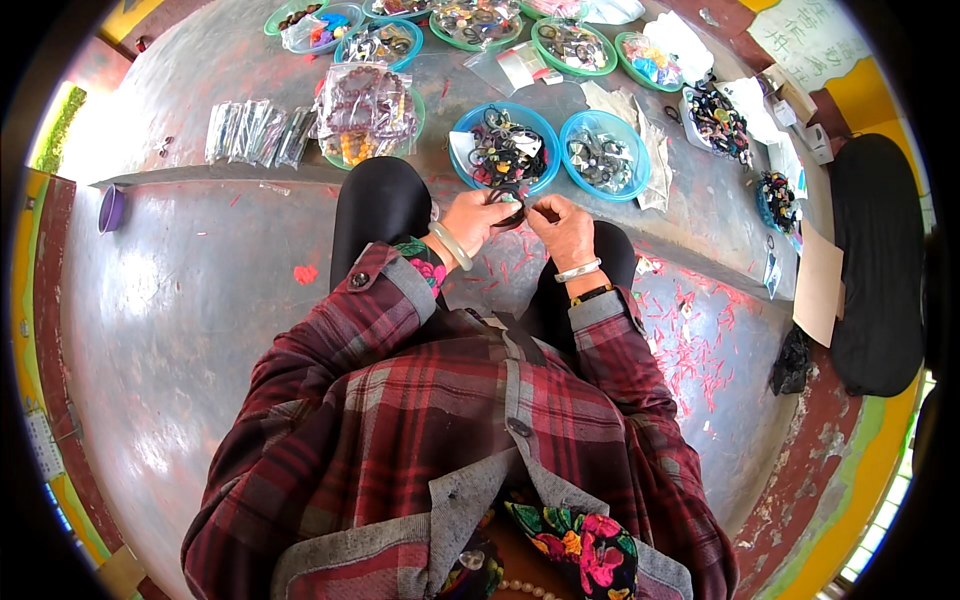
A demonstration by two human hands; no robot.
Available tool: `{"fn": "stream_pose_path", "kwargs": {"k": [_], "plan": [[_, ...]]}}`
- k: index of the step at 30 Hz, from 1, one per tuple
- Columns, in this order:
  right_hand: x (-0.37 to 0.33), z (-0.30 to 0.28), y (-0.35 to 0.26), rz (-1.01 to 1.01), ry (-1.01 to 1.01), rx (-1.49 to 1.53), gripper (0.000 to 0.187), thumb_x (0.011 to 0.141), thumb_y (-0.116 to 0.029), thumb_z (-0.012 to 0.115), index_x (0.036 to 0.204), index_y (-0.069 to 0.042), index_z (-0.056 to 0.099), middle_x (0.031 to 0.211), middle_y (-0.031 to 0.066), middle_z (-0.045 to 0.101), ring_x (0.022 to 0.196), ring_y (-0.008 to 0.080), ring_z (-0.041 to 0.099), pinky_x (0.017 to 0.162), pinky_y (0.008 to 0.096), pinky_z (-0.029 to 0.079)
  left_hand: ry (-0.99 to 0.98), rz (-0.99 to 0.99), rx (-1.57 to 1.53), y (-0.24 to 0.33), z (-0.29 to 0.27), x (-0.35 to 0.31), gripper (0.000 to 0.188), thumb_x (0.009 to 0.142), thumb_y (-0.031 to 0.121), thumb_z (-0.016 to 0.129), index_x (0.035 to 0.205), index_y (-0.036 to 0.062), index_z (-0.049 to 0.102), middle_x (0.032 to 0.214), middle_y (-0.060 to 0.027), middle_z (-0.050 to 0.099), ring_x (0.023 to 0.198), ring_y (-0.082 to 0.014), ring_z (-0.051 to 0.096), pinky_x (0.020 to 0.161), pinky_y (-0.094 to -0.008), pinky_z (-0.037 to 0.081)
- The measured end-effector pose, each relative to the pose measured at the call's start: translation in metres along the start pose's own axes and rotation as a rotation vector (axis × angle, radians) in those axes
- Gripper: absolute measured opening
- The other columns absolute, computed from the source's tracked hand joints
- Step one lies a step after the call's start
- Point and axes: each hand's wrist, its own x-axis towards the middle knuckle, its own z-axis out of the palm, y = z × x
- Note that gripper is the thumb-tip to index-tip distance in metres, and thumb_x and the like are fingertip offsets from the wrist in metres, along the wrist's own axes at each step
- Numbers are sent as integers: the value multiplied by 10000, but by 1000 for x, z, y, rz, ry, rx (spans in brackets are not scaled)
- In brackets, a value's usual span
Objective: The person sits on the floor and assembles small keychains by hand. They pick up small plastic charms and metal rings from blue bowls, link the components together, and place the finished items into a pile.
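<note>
R hand (565,238) — pinch too sm. to tell; top bowls (476,47) part. cropped.

Before my fingers (552,208), on the ledge (175,100), stands a basin (555,150) of hair ties (512,152); a second basin (644,165) sits just right of it; left of both, a bag of beads (365,100) rests on a bowl (419,125); further left lie packets (258,132); more bowls (578,72) stand behind them.

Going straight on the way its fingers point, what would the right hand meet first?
Probably the dark loops held in the left hand: the right hand points left toward them, though any gap in depth is hard to judge.
</note>
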Motion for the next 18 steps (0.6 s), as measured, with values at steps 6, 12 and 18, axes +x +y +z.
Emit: {"fn": "stream_pose_path", "kwargs": {"k": [6,12,18], "plan": [[-1,2,2,-76,81,-106,91,670,-128,630,699,-45,606,677,122,599,596,297,575,534,343,444,54,19,183,-6,-3,3,180,821,20,565,980,-64,563,927,-78,594,844,-158,586,789,-291,490],[-1,1,4,-23,64,-135,113,681,-147,632,681,-38,605,661,132,598,592,308,579,531,356,445,64,30,414,-3,-1,1,190,809,60,595,964,-49,579,874,-51,599,802,-118,576,750,-264,486],[1,-1,6,64,1,-52,141,702,-170,623,698,-29,610,637,142,596,569,284,588,532,339,448,-9,78,452,-3,-3,0,201,846,109,563,992,-29,569,889,-33,587,801,-100,567,740,-252,484]]}}
